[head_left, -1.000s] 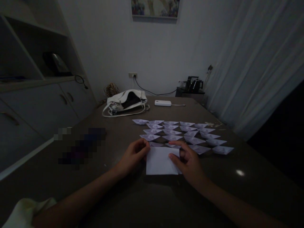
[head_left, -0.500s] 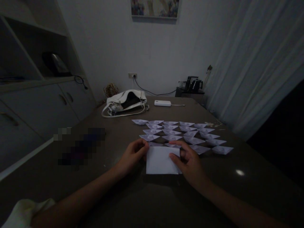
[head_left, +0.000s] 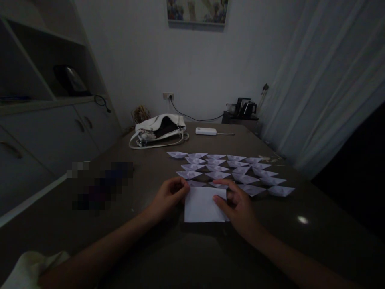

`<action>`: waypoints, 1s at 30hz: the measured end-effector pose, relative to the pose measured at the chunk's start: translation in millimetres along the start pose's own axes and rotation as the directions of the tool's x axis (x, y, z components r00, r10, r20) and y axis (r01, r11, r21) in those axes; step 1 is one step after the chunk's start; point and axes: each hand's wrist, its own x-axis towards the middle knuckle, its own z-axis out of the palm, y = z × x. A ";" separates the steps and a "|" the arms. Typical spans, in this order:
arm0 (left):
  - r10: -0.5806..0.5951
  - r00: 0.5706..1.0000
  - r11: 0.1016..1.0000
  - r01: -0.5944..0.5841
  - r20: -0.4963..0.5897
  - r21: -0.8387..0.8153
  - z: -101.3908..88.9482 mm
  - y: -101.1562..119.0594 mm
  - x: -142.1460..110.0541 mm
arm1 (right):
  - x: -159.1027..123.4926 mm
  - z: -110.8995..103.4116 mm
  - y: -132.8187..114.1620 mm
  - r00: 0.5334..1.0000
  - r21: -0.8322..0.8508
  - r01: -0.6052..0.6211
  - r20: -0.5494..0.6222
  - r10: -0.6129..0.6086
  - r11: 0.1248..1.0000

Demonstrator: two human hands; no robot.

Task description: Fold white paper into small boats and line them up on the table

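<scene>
A folded sheet of white paper [head_left: 203,205] is held up between my two hands, just above the dark table. My left hand [head_left: 172,196] pinches its upper left corner between thumb and fingers. At the right edge, my right hand [head_left: 237,202] grips the sheet, thumb on the near face and index finger stretched along the top; its other fingers are partly hidden behind the paper. Just beyond the sheet stand several folded paper boats [head_left: 218,175] in rows. The nearest ones are partly covered by my hands and the paper.
On the table [head_left: 144,168], a white handbag [head_left: 161,127] lies at the back left. A white power bank [head_left: 206,131] with a short cable lies at the back. Something blurred out [head_left: 105,184] is at the left. A curtain [head_left: 297,76] hangs on the right.
Almost nothing differs. The folded paper and both hands sit very slightly lower in view, and both hands keep the same hold.
</scene>
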 end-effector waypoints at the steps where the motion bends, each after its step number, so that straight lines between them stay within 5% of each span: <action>1: -0.001 1.000 1.000 0.001 -0.001 0.005 -0.3 0.3 -0.2 | 0.0 -0.1 0.2 1.000 -0.013 0.002 0.002 -0.002 1.000; 30: -0.019 0.999 0.997 0.016 0.038 0.070 -2.2 -2.3 1.0 | -0.2 0.6 -0.9 0.999 0.003 -0.012 0.046 0.012 1.000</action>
